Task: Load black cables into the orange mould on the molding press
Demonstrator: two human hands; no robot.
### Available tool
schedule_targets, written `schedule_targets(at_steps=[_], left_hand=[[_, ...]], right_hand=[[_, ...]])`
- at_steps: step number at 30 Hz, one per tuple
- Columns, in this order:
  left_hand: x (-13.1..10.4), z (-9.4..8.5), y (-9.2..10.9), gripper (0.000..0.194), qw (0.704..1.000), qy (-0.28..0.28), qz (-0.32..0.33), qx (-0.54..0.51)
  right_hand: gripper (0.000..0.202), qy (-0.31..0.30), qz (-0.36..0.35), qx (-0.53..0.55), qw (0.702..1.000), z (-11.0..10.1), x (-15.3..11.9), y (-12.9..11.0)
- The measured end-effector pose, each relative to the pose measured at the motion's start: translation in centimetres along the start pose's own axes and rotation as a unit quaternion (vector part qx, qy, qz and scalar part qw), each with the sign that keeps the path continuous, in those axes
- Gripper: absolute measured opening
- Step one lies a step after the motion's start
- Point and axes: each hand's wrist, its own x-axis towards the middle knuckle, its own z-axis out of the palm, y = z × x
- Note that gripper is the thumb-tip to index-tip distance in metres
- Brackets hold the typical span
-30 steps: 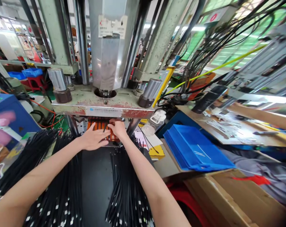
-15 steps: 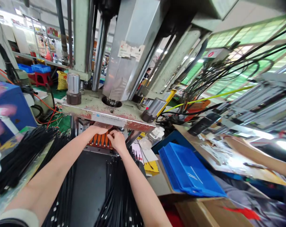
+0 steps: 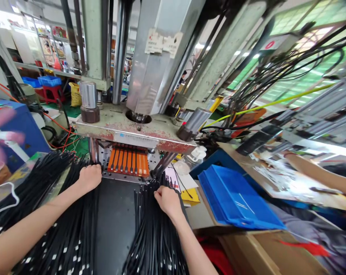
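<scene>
My left hand (image 3: 90, 177) is closed, knuckles up, at the upper end of the left bundle of black cables (image 3: 72, 221). What its fingers hold is hidden beneath it. Over the top of the right cable bundle (image 3: 154, 229), my right hand (image 3: 169, 201) pinches at a black cable among the loose ends. Between and beyond my hands, an orange mold plate (image 3: 142, 162) sits under the press head (image 3: 115, 130). Several black cables lie side by side in its slots, their connector ends toward me; the slots at its right side show bare orange.
A dark tabletop (image 3: 115, 225) lies between the bundles. Stacked blue bins (image 3: 235, 198) stand at right above a cardboard box (image 3: 255, 252). Press posts flank the mold. A pink-bladed fan (image 3: 4, 137) is at far left. Another person's arm (image 3: 318, 173) reaches over a table at far right.
Both hands have withdrawn from the orange mold plate. My left hand moved left to the left bundle, my right hand right and nearer to the right bundle. The view shifted slightly.
</scene>
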Motion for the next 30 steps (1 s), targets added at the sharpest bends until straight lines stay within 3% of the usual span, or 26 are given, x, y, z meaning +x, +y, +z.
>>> schedule_targets(at_steps=[4,7,11,16,20,24,26,30], left_hand=[[1.2,-0.7,-1.5,0.027,0.999,-0.013,0.01,-0.048],[0.9,-2.0,-2.0,0.022,0.991,0.022,0.057,-0.122],[0.0,-4.6,-1.6,0.019,0.945,0.081,0.115,-0.295],[-1.1,-8.3,0.1,0.025,0.89,0.074,0.181,-0.413],[-2.3,-11.6,3.1,0.022,0.859,0.067,0.232,-0.452],[-3.2,-14.0,6.8,0.026,0.848,0.067,0.273,-0.449],[-3.2,-14.4,8.3,0.027,0.834,0.039,0.291,-0.468],[-2.7,-14.1,10.4,0.018,0.771,-0.043,0.304,-0.558]], right_hand=[[0.032,0.017,0.026,-0.054,0.998,-0.2,0.1,-0.1],[0.03,-0.004,0.008,-0.044,0.999,0.1,0.1,0.0],[0.024,0.031,0.015,0.041,0.999,0.3,0.0,0.9],[0.023,0.112,-0.018,0.16,0.981,-0.9,-1.6,1.1],[0.025,0.158,-0.144,0.35,0.912,-3.3,-4.2,-1.4],[0.017,0.177,-0.225,0.459,0.841,-5.8,-6.0,-4.7],[0.016,0.183,-0.238,0.5,0.813,-6.7,-6.1,-5.9],[0.019,0.186,-0.234,0.566,0.768,-7.2,-5.3,-7.1]])
